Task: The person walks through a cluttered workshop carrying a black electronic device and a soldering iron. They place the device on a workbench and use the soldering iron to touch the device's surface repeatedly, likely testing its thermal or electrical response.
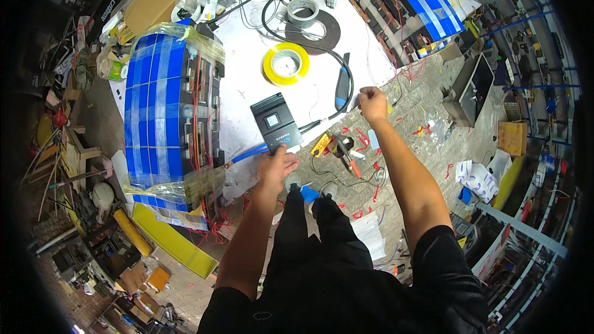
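Note:
My left hand is at the near edge of the white table, with its thumb on the lower end of a flat black box with a pale square label. Thick blue leads run left from beside the box, and black leads run right. My right hand is closed, just off the table's right edge. Whatever its fingers pinch, if anything, is too small to make out. Nearest to it lie a blue-and-black handled tool and a looping black cable.
Blue-wrapped battery packs stand at left and far right. Yellow tape, grey tape and a dark disc lie on the table. Below are a yellow power strip, red scraps and cords on the floor.

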{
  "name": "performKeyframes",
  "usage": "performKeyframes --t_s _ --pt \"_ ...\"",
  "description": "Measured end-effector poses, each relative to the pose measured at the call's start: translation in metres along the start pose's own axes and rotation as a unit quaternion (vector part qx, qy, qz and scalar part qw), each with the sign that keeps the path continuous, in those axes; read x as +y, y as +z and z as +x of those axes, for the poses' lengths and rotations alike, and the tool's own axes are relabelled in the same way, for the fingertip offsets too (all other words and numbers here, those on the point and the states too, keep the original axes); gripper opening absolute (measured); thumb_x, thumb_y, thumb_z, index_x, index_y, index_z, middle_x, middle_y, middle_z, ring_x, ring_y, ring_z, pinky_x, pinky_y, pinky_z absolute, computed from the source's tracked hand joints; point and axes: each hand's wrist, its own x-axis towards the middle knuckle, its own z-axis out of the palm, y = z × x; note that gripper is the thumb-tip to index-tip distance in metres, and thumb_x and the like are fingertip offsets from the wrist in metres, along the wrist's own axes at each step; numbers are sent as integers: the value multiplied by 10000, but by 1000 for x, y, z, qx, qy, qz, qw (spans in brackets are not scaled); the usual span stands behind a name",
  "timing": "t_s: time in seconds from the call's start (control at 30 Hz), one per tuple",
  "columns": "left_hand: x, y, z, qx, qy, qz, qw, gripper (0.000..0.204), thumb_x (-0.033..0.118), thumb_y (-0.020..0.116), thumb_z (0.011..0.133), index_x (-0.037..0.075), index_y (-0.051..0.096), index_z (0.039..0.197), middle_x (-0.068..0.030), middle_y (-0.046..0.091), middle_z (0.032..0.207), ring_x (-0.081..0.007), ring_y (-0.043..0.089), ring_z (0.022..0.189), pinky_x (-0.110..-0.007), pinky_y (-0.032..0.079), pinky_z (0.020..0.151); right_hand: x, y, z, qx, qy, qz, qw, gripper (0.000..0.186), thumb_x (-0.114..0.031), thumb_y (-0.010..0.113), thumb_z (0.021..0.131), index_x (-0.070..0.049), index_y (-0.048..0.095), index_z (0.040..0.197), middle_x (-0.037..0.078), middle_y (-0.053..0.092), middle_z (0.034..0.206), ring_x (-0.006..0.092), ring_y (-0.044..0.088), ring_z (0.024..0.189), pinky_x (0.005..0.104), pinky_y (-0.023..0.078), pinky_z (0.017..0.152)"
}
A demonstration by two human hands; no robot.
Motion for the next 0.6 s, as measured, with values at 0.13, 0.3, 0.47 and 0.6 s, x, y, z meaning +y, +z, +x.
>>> performKeyframes --t_s 0.13,0.3,0.47,0.6 --pt "-4 -1 -8 37 23 64 997 483 325 605 1019 -95 504 1236 -321 664 1066 -384 729 844 -385 643 725 -41 -3 -32 -84 -20 65 994 185 -141 726 906 26 718 985 41 706 763 117 640 675 292 531 646" --pt "-6 -10 -3 108 62 290 949 459 389 600 1014 -67 569 1061 -242 704 804 -314 720 639 -387 596 584 -53 3 -32 -69 -3 90 994 220 -190 747 906 13 729 990 64 728 766 133 646 625 301 527 605" --pt "5 -9 -7 133 59 459 876 505 477 584 993 -22 610 924 -234 704 810 -390 708 761 -486 531 764 -46 18 -16 -1 -68 -57 996 336 -307 724 890 -41 732 1095 152 761 921 308 731 829 403 571 786" --pt "-21 -24 16 166 175 490 838 478 463 588 990 -6 610 899 -227 707 862 -419 683 879 -503 519 802 -64 8 -34 -7 -95 -155 983 430 -321 713 861 -46 682 1190 181 749 993 379 718 918 461 563 846"
